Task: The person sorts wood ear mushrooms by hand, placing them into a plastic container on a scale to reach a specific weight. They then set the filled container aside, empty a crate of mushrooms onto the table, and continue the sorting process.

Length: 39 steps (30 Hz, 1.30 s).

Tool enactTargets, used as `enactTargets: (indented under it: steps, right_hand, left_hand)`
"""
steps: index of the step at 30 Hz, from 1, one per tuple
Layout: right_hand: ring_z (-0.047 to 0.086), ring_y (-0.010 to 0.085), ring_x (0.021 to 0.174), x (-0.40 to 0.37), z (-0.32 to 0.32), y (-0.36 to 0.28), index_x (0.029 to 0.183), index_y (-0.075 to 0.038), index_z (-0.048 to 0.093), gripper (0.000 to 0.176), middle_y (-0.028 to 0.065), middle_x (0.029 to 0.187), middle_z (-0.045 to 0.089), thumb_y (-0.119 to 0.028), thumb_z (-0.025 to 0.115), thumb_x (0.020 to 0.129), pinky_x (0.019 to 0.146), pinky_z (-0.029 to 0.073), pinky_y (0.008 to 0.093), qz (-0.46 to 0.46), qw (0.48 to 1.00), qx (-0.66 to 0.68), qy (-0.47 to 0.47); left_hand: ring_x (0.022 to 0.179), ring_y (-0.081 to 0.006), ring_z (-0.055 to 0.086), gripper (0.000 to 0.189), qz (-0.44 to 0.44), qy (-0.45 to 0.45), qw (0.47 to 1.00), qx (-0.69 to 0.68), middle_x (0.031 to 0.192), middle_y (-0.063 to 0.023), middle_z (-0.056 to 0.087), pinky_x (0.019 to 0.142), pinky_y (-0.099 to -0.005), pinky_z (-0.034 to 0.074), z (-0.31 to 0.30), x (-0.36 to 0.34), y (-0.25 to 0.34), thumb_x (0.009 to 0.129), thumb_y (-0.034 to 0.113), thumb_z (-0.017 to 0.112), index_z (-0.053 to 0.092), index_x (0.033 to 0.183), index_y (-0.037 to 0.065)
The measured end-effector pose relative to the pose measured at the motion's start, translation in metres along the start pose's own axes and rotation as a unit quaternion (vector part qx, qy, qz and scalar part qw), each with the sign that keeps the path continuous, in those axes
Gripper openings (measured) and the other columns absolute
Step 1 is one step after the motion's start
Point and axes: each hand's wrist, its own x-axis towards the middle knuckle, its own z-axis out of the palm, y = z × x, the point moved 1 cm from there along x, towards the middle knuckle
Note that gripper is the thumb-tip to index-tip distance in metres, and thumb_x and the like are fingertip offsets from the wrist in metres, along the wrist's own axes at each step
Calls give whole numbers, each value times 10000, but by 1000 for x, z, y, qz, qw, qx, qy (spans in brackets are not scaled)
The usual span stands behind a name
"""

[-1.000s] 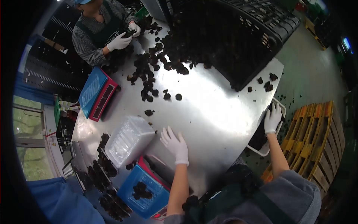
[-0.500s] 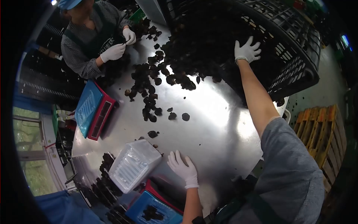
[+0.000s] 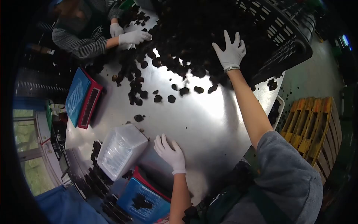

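Observation:
My right hand (image 3: 230,52), in a white glove with fingers spread, is over the big heap of dark, roundish, dried-mushroom-like pieces (image 3: 186,41) at the mouth of a black plastic crate (image 3: 285,56). Nothing shows gripped in it. Low in the view, my left hand (image 3: 169,151), gloved too, rests open with fingers stretched at the bare metal table (image 3: 201,138). Left of it stands a translucent plastic tub (image 3: 123,149) with a clear bag-like sheet inside. Nearer me is a red scale with a blue top (image 3: 145,201), bearing a few dark pieces.
Across the table a person (image 3: 89,33) in white gloves reaches into the heap's left edge. A second red and blue scale (image 3: 84,99) stands at the left. Loose dark pieces (image 3: 136,89) are scattered mid-table. Wooden pallets (image 3: 309,127) stand on the floor at the right.
The view has shifted slightly. My right hand stays spread at the heap, and more loose pieces lie along its front edge. The other person's hand has moved from their chest to the heap.

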Motion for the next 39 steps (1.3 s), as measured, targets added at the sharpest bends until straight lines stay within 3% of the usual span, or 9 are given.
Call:
enactTargets:
  steps: [9,17,21,23,27,29,31,35,39]
  right_hand:
    - [256,482,1392,-228,-96,-13,1360,-186,541,564,193,1536,316,-421,635,856,1109,164,689,-367,856,86,-355]
    - [224,476,1384,-82,-13,-28,1460,-168,430,755,202,1571,226,-518,671,836,1152,165,572,-156,972,140,-106]
    - [525,289,1164,-72,15,-35,1192,-152,630,479,92,1288,540,-413,729,803,1000,434,405,-290,892,172,-300]
    - [567,243,1100,-74,-18,-39,1136,-145,658,414,81,1197,591,-382,722,803,927,482,334,-126,853,361,-355]
    - [424,378,1299,-139,-34,-33,1266,-111,592,531,149,1335,495,-331,728,802,1044,375,494,-314,929,76,-182]
    - [344,431,1349,-182,-65,-45,1313,-128,559,575,178,1433,429,-366,693,806,1081,304,577,-305,846,214,-380]
    - [348,400,1366,-245,-107,-48,1340,-153,537,589,161,1483,398,-390,651,813,1099,277,603,-400,845,136,-328]
    - [369,292,1406,-329,-165,-31,1251,-156,606,415,152,1497,405,-310,603,866,1169,162,598,-462,698,212,-504]
    - [542,329,1152,-273,-152,-15,1154,-108,637,299,135,1276,578,-163,587,865,1028,400,469,-289,735,374,-486]
  left_hand:
    - [1339,-416,391,472,-9,-7,1000,-4,1422,-184,462,1138,-569,252,3,-1,-4,893,194,597,525,1339,54]
    - [1331,-401,398,466,2,10,1000,-5,1412,-186,466,1139,-553,253,6,1,-7,888,195,599,534,1326,52]
    - [1335,-403,393,466,-2,6,1000,-7,1417,-177,464,1140,-561,251,7,0,-7,890,207,603,537,1328,62]
    - [1334,-402,394,467,2,10,1000,-1,1416,-177,464,1140,-561,251,8,0,-9,889,208,604,538,1328,63]
    - [1333,-400,393,454,1,18,1000,-8,1417,-173,464,1143,-559,246,10,-1,-9,891,194,594,545,1324,64]
    - [1329,-400,399,421,5,25,1000,-15,1409,-171,475,1143,-557,245,10,0,-9,908,185,562,558,1309,57]
    - [1326,-401,404,392,3,30,999,-32,1399,-170,487,1143,-555,243,11,-2,-11,924,177,528,571,1292,49]
    - [1295,-388,448,357,15,52,993,-108,1335,-172,550,1145,-536,243,12,-4,-22,959,172,449,596,1257,39]
    - [1252,-373,498,365,1,96,977,-189,1282,-174,594,1148,-516,249,13,-8,-23,984,198,425,588,1263,28]
